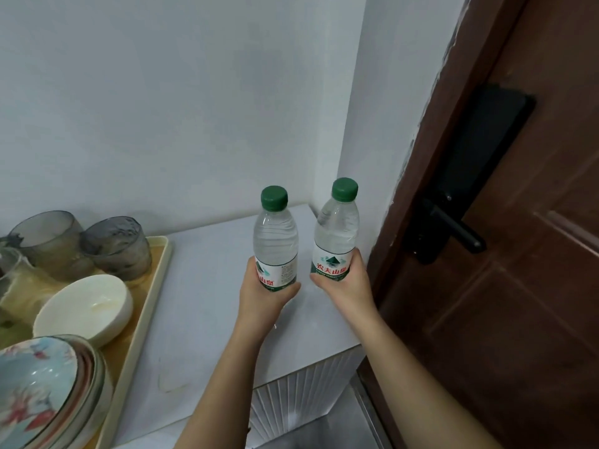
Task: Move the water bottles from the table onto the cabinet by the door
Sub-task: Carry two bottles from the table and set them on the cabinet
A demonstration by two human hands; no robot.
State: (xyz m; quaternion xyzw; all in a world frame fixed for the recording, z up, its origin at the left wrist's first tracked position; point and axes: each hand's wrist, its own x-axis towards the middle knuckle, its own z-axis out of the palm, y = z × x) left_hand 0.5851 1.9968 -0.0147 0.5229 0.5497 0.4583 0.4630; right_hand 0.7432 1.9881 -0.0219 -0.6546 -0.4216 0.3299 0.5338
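Observation:
Two clear water bottles with green caps and white-and-red labels stand upright side by side over the white cabinet top (201, 306). My left hand (262, 294) is wrapped around the lower part of the left bottle (275, 234). My right hand (346, 283) grips the base of the right bottle (337, 228), which sits close to the wall corner. The bottles' bottoms are hidden by my fingers, so I cannot tell whether they rest on the cabinet.
A cream tray (152, 293) on the cabinet's left holds two grey glass cups (113, 247), a white bowl (84, 309) and stacked patterned bowls (48, 393). A brown door (534, 286) with a black lever handle (453, 228) stands at the right. White walls are behind.

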